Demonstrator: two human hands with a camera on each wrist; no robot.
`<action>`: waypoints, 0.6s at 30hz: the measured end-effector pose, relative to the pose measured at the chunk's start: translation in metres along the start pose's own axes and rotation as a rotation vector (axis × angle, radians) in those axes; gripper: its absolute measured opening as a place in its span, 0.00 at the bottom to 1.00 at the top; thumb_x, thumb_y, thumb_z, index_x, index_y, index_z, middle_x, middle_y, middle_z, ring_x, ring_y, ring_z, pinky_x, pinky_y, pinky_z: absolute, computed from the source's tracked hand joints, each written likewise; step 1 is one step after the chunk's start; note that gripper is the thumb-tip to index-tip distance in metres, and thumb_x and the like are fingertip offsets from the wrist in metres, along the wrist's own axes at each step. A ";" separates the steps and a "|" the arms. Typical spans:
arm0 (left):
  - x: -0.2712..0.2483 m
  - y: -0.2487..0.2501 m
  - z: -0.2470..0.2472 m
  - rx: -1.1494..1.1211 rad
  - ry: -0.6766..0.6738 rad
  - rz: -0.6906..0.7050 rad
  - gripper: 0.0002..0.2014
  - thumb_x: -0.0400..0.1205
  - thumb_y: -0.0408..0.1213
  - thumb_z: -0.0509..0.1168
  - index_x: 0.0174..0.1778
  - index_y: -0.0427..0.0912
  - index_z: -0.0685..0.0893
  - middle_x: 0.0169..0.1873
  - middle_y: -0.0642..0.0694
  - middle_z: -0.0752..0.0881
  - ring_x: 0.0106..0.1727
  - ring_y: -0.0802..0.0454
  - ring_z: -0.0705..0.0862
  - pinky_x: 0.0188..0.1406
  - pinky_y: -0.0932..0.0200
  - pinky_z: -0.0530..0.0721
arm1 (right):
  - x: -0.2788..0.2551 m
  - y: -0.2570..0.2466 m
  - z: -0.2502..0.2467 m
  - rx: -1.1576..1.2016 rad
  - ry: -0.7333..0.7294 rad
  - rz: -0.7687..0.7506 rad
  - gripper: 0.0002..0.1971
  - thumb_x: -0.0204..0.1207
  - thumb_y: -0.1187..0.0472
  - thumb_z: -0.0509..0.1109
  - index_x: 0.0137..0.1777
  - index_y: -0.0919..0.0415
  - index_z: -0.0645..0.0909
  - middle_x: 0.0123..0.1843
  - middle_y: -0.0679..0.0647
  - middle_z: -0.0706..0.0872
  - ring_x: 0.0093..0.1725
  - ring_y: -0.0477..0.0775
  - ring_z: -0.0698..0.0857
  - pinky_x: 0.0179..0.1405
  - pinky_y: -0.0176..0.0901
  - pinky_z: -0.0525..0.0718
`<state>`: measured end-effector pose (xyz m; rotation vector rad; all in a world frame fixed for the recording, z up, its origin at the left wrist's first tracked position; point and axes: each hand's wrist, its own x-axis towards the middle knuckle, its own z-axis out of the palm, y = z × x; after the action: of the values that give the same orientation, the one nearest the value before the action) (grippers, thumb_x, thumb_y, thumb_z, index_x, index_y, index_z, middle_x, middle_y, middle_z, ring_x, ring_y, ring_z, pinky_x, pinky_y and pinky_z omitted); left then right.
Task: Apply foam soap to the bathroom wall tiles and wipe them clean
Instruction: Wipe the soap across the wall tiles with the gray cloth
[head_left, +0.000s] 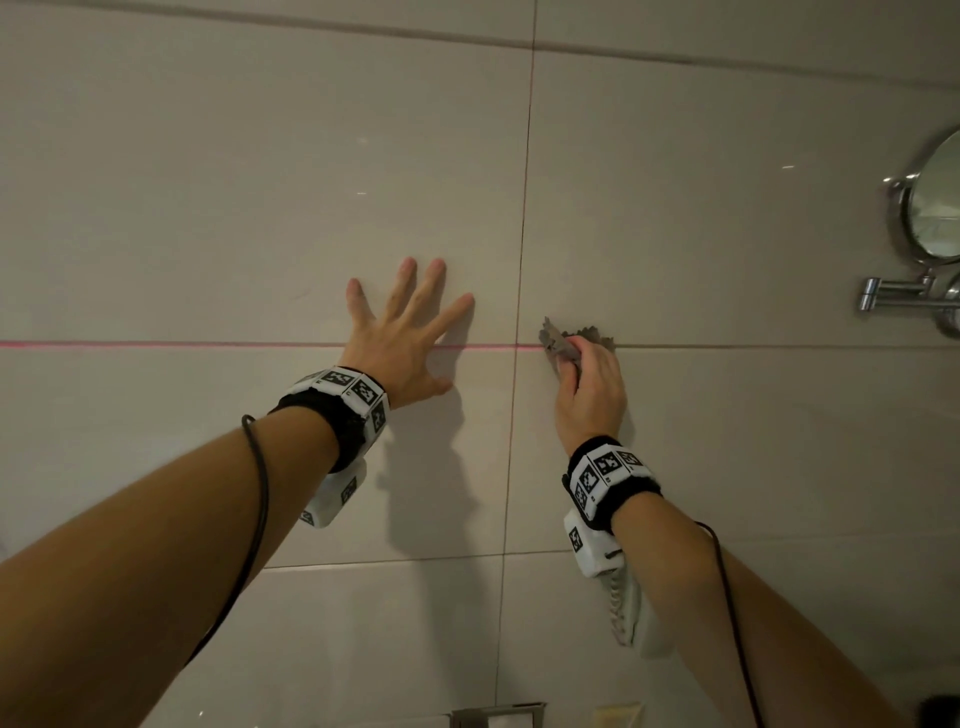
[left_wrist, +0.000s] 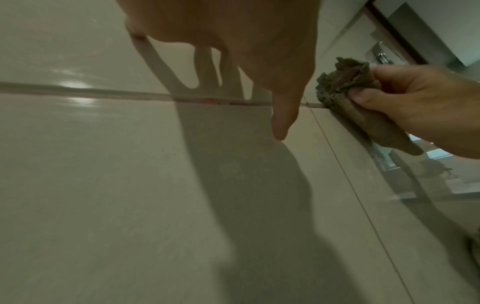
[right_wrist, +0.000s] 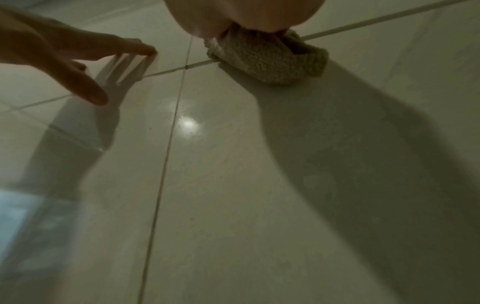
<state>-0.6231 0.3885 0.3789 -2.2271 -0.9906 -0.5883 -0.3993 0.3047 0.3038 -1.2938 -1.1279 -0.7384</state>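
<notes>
Large beige glossy wall tiles (head_left: 260, 182) fill the head view, split by thin grout lines. My left hand (head_left: 410, 332) lies flat against the wall with its fingers spread, just left of the vertical grout line (head_left: 522, 260). My right hand (head_left: 587, 389) grips a bunched brown-grey cloth (head_left: 563, 345) and presses it on the wall at the horizontal grout line, right of the vertical one. The left wrist view shows the cloth (left_wrist: 345, 90) pinched between thumb and fingers. In the right wrist view the cloth (right_wrist: 267, 59) sits on the grout line. No foam shows on the tiles.
A round chrome mirror (head_left: 935, 202) on a swivel arm (head_left: 904, 296) is fixed to the wall at the far right. A red light line (head_left: 156, 344) runs along the horizontal grout. A metal fitting (head_left: 498, 714) shows at the bottom edge.
</notes>
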 end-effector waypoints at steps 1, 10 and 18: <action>-0.003 -0.004 0.001 0.003 -0.008 0.005 0.56 0.72 0.69 0.70 0.87 0.63 0.40 0.87 0.45 0.32 0.88 0.39 0.33 0.75 0.14 0.50 | -0.001 -0.002 0.002 0.002 0.007 0.002 0.13 0.79 0.68 0.67 0.62 0.68 0.83 0.56 0.60 0.88 0.59 0.65 0.85 0.58 0.58 0.85; -0.015 -0.030 0.005 0.006 -0.053 0.012 0.55 0.74 0.70 0.67 0.86 0.65 0.36 0.86 0.51 0.29 0.88 0.43 0.31 0.76 0.14 0.47 | -0.009 -0.001 0.015 -0.001 -0.024 -0.008 0.12 0.76 0.67 0.74 0.59 0.67 0.86 0.59 0.60 0.88 0.62 0.61 0.83 0.64 0.49 0.81; -0.022 -0.038 0.000 -0.046 -0.066 0.030 0.51 0.76 0.71 0.64 0.87 0.64 0.39 0.87 0.50 0.29 0.88 0.44 0.31 0.78 0.17 0.43 | -0.012 -0.021 0.030 0.044 -0.042 -0.099 0.13 0.79 0.61 0.68 0.58 0.66 0.86 0.55 0.57 0.89 0.58 0.58 0.84 0.58 0.50 0.84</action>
<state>-0.6661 0.3972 0.3790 -2.3115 -0.9839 -0.5318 -0.4297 0.3284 0.2976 -1.2285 -1.2421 -0.7582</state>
